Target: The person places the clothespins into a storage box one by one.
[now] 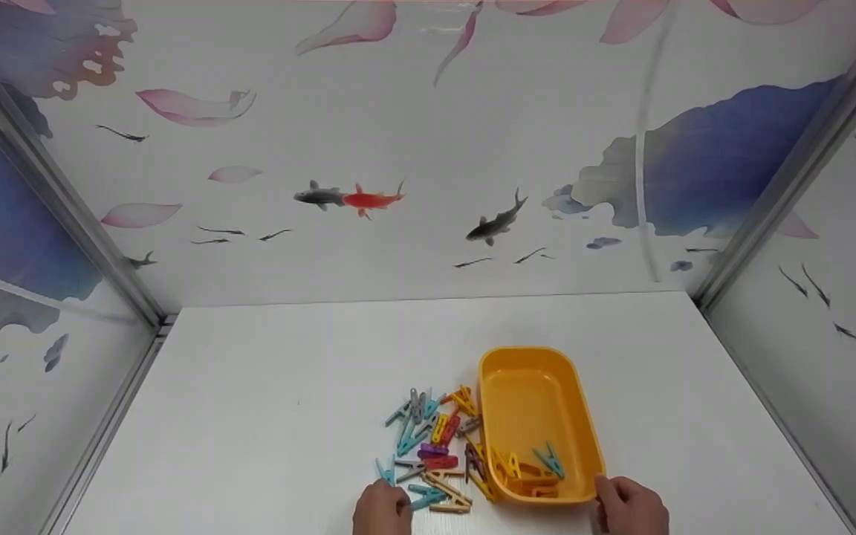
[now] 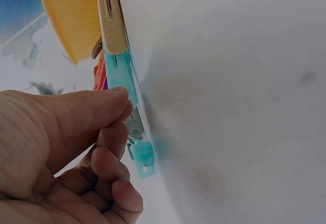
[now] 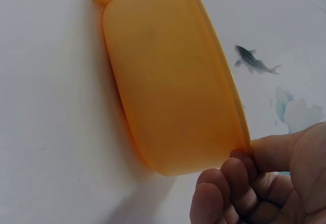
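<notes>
My left hand [image 1: 383, 509] is at the near edge of a pile of clothespins. Its thumb and index finger pinch the end of a teal clothespin [image 2: 119, 74]; a tan clothespin [image 2: 112, 20] lies just beyond. Another teal clothespin [image 1: 386, 471] is right behind the hand. With thumb and fingers, my right hand [image 1: 630, 507] grips the rim at the near right corner of a yellow plastic tray [image 1: 524, 401]. Several clothespins, yellow, orange and a teal one [image 1: 550, 459], lie at the tray's near end.
Several loose clothespins in grey, red, purple [image 1: 432, 450], yellow and tan cover the white table [image 1: 264, 416] left of the tray, some against its wall. Printed panels with fish and petals enclose the table at the back [image 1: 428, 134] and both sides.
</notes>
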Motion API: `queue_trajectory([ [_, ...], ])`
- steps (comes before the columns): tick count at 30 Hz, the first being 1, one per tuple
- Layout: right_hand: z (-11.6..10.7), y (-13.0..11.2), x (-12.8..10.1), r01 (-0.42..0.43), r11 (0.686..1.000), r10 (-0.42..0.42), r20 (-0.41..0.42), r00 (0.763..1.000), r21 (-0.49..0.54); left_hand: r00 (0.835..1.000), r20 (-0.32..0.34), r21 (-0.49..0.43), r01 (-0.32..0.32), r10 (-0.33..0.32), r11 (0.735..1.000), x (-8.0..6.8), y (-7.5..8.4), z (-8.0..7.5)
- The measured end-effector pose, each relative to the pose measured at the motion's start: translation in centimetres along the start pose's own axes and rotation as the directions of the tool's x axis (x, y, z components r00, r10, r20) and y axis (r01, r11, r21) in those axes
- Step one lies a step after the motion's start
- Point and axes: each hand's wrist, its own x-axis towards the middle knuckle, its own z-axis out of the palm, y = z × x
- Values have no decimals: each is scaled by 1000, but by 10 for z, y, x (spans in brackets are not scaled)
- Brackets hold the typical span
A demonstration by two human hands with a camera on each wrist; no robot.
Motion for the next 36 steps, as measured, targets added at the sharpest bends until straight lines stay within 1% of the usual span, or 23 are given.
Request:
queue_trajectory([
  [8, 0, 0, 1, -9, 1000, 9, 5, 1000, -11, 1000, 9, 37, -26, 26, 999, -3, 12, -11],
  [13, 0, -1, 0, -16, 1000, 16, 16, 1000, 4, 998, -30, 53, -53, 55, 997, -9, 23, -14],
  [18, 0, -1, 0, -14, 1000, 13, 10, 1000, 9, 997, -62, 52, -44, 47, 998, -10, 35, -18],
  [20, -1, -1, 0, -9, 1000, 9, 6, 1000, 5, 995, -88, 52, -39, 43, 998, -10, 41, -17],
  [23, -1, 0, 0, 11, 1000, -11, -6, 1000, -2, 986, -158, 58, -53, 62, 997, -12, 52, -15],
  [25, -1, 0, 0, 19, 1000, -19, -11, 1000, -6, 974, -209, 55, -74, 84, 996, -14, 59, -12],
  [27, -1, 1, 0, 17, 1000, -17, -13, 1000, -8, 965, -237, 50, -100, 109, 994, -14, 66, -9],
  [29, -1, 0, 1, 4, 1000, -4, -1, 1000, -5, 964, -238, 29, -119, 123, 992, -13, 73, -6],
  [30, -1, 0, 1, -1, 1000, 2, 4, 1000, -6, 964, -237, 23, -118, 120, 993, -12, 77, -4],
  [34, -1, 0, 2, -11, 1000, 11, 12, 1000, -14, 968, -215, 10, -132, 131, 991, -7, 91, 4],
  [36, -1, 0, 1, -13, 1000, 13, 7, 1000, -23, 971, -193, 7, -140, 139, 990, -6, 96, 9],
])
